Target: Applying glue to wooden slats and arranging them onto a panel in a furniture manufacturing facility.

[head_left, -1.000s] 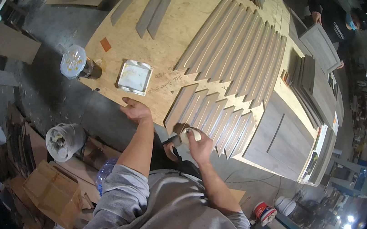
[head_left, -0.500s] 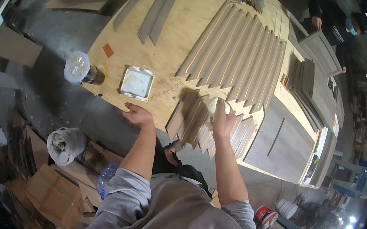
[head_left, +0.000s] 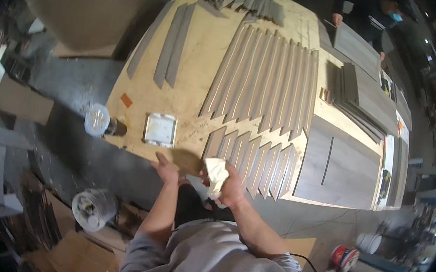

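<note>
My right hand (head_left: pixel 233 188) is closed round a crumpled cream-coloured bag (head_left: pixel 216 174), in front of the table's near edge. My left hand (head_left: pixel 166 169) is at the same edge, with fingers apart and nothing in it. Just beyond my right hand lies a row of short grey-brown strips (head_left: pixel 252 159) with angled ends. Farther off, a row of long strips (head_left: pixel 260 78) bears thin pale lines along their length. A shallow white square tray (head_left: pixel 160 130) stands on the table beyond my left hand.
A plastic-covered container (head_left: pixel 97 119) stands at the table's left corner. Wide grey boards (head_left: pixel 339 164) lie at the right, near stacked panels (head_left: pixel 364 99). At the far right a person holds a grey panel (head_left: pixel 358 50). A white bucket (head_left: pixel 93 209) is on the floor at the left.
My right hand has moved left and back toward me with the bag, off the short strips. The view has shifted. The other person's panel is tilted differently.
</note>
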The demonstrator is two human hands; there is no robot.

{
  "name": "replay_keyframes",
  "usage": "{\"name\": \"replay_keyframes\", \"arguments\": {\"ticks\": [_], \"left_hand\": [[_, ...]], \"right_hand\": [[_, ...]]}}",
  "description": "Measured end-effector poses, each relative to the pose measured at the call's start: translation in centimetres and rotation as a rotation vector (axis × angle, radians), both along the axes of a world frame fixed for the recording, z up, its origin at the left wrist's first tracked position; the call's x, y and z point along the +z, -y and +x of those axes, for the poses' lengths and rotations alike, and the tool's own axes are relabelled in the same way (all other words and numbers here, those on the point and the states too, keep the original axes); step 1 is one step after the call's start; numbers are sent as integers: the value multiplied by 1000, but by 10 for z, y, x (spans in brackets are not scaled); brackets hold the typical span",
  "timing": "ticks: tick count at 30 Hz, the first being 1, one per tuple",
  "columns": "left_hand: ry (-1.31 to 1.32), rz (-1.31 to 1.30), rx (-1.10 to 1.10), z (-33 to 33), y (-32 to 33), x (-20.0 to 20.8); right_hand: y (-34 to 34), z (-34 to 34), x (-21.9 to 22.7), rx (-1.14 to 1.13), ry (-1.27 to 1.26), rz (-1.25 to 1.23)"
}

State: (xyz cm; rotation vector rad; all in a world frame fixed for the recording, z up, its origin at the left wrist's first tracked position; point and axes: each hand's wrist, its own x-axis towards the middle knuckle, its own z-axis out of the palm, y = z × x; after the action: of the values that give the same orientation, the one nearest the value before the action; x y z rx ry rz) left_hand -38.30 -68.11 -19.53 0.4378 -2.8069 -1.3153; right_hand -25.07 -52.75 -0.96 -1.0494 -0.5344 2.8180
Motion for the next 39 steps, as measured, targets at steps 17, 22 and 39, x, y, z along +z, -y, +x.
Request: {"name": "replay_keyframes", "arguments": {"ticks": [17,22,39], "left_hand": [[327,394,-904,-76,47,225],[250,191,-1012,-126,26,258],[298,321,-1060,16,-20,232]], "right_hand": [[37,-112,12,466,-36,930],[23,-150,36,377,28,1146],[-46,259,24,-247,905,942]]}}
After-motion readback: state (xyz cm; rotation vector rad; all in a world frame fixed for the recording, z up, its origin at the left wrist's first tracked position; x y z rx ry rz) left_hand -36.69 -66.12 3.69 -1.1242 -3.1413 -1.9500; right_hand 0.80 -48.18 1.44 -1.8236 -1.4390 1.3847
